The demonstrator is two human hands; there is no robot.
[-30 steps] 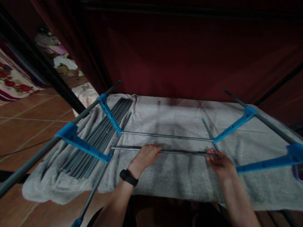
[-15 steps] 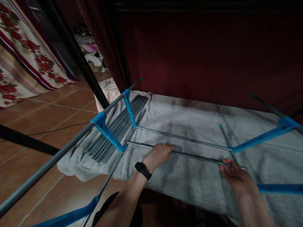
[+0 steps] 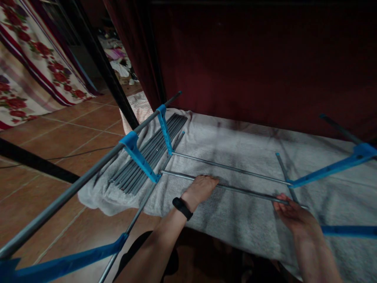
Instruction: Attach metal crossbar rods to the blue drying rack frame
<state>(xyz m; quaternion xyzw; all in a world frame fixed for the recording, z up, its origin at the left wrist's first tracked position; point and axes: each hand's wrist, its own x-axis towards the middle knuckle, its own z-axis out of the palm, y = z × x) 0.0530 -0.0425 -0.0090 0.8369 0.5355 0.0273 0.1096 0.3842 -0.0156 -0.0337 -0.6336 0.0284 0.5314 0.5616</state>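
My left hand (image 3: 203, 189), with a black band at the wrist, is closed over the middle of a grey metal rod (image 3: 247, 192). Near the rod's right end, the fingers of my right hand (image 3: 290, 209) curl around it from below. The rod's left end meets a side tube close to a blue plastic bracket (image 3: 141, 161). Beyond it runs a parallel thinner rod (image 3: 226, 168), joined at the left and at the right blue bracket (image 3: 332, 168). Thick grey tubes pass through the upper ends of the left brackets.
A bundle of loose grey rods (image 3: 150, 153) lies on the grey blanket (image 3: 235, 145) at the left. Another blue bracket (image 3: 70, 257) is at the lower left. Black frame bars (image 3: 100, 59) slant past the bed's left side. A dark red curtain (image 3: 250, 67) hangs behind.
Both hands keep their grip on the rod, which stays nearly in place. The view has shifted slightly, so the scene sits a little further right and higher.
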